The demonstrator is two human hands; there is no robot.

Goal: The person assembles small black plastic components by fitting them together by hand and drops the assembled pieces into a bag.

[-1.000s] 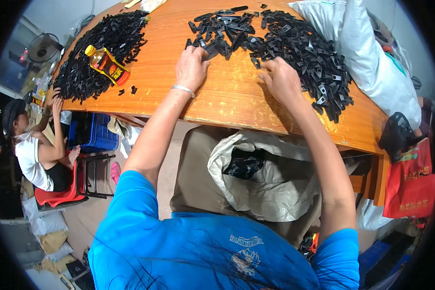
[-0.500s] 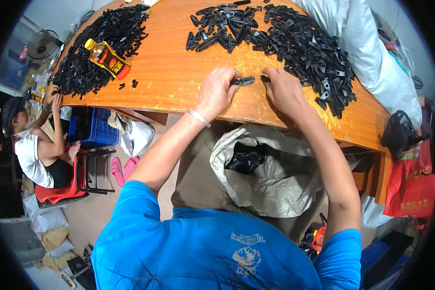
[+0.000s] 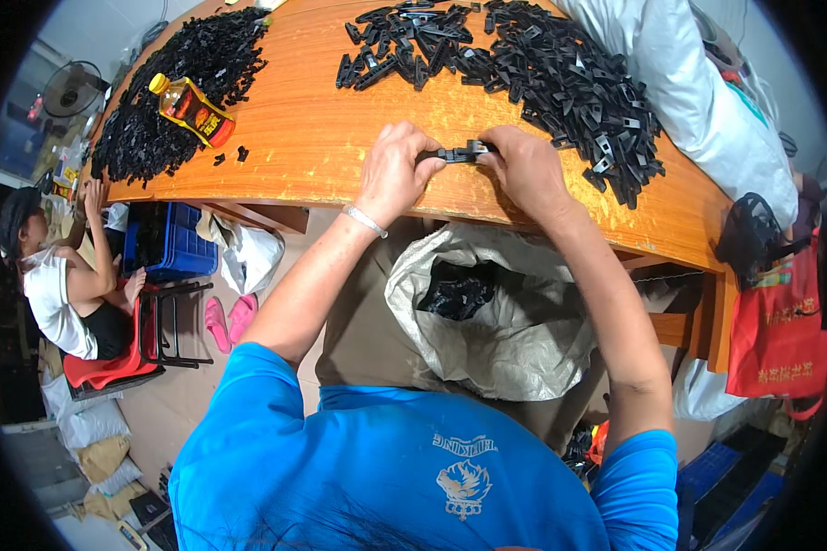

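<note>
My left hand (image 3: 393, 173) and my right hand (image 3: 529, 171) face each other above the near edge of the wooden table (image 3: 340, 151). Between the fingertips lies a narrow black plastic piece (image 3: 452, 155). My left thumb and fingers pinch one end of it, and my right fingers grip a black part (image 3: 476, 150) at the other end. The two parts meet in the middle; whether they are joined I cannot tell. Beyond the right hand spreads a large pile of black plastic pieces (image 3: 560, 83), with a smaller pile of long black pieces (image 3: 404, 46) to its left.
Small black parts (image 3: 193, 64) are heaped at the far left, beside a yellow-capped bottle (image 3: 196, 112). An open white woven sack (image 3: 524, 367) stands at my lap. Another person (image 3: 64, 285) sits at the left. A white bag (image 3: 671, 73) lies along the right edge.
My hands have come closer together, and the parts they hold now meet where a gap was before. The whole view has shifted slightly.
</note>
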